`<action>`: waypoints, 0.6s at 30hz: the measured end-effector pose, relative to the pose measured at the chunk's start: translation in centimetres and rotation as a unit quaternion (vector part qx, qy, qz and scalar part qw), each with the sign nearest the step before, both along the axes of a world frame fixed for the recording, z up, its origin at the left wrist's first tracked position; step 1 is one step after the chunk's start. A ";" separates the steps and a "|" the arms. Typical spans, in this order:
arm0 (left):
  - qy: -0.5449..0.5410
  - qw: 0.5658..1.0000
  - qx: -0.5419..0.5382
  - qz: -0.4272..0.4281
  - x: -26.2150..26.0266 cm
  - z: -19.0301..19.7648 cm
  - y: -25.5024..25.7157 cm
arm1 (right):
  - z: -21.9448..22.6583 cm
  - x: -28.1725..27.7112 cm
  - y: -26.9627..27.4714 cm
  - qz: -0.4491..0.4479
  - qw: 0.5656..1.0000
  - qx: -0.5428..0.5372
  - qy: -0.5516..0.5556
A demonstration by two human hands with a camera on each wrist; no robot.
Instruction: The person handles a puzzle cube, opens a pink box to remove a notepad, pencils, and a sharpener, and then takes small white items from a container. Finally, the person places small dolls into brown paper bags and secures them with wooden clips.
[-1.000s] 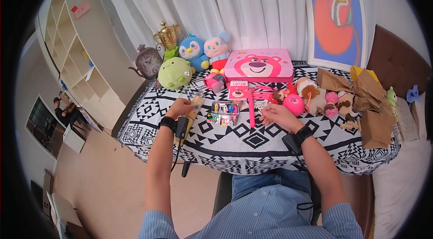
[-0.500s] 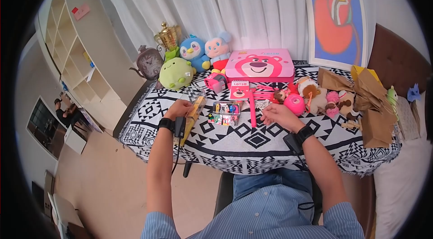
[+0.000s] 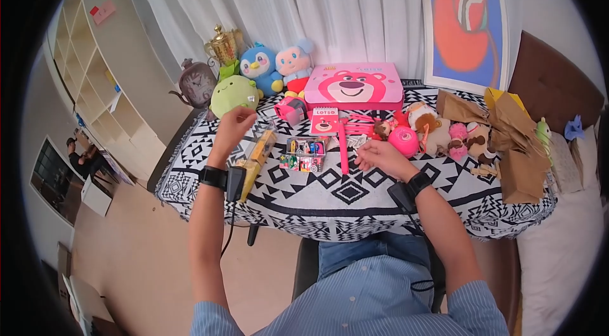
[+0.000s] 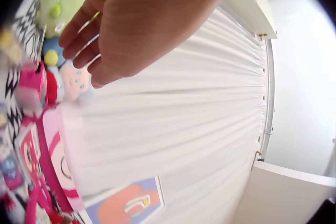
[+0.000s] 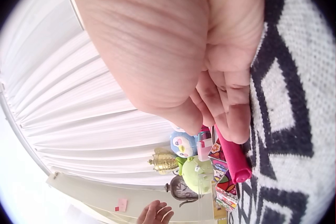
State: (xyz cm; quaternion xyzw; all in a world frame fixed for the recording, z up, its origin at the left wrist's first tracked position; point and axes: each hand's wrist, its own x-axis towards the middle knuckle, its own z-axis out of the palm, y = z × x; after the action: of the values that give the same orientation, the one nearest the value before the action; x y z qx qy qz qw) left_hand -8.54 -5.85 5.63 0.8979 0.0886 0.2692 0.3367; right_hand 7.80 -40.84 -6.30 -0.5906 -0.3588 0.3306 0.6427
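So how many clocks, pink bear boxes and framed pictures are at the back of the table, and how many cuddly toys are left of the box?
Cuddly toys: 3 (round green one, blue penguin, blue-eared one)
Clock: 1
Pink bear box: 1
Framed picture: 1
Total: 6

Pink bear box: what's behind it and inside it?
Behind the pink bear box hangs the white curtain; anything low between them is covered. The box is shut, so its contents can't be seen.
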 end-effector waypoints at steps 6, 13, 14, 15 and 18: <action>0.229 0.965 0.127 0.018 2.7 -6.3 -5.8 | -0.5 0.3 0.2 0.002 1.000 0.008 0.011; 0.168 0.966 0.153 0.125 5.4 -10.5 -6.4 | -0.3 0.1 0.1 0.005 1.000 0.006 0.002; 0.211 0.969 0.087 0.095 5.2 -9.9 -6.3 | -0.2 0.1 0.1 0.003 1.000 -0.003 0.005; 0.209 0.970 0.085 0.096 5.0 -9.9 -5.9 | -0.2 0.2 0.2 0.004 1.000 -0.004 0.002; 0.277 0.956 0.028 0.096 5.3 -9.7 -5.1 | -0.3 0.2 0.2 0.004 1.000 -0.004 0.001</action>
State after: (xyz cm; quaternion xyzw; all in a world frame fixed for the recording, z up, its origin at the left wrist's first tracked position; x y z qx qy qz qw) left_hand -3.27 -10.99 -4.07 0.9336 0.2565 0.0433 0.2466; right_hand 8.00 -40.64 -6.57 -0.5911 -0.3593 0.3353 0.6396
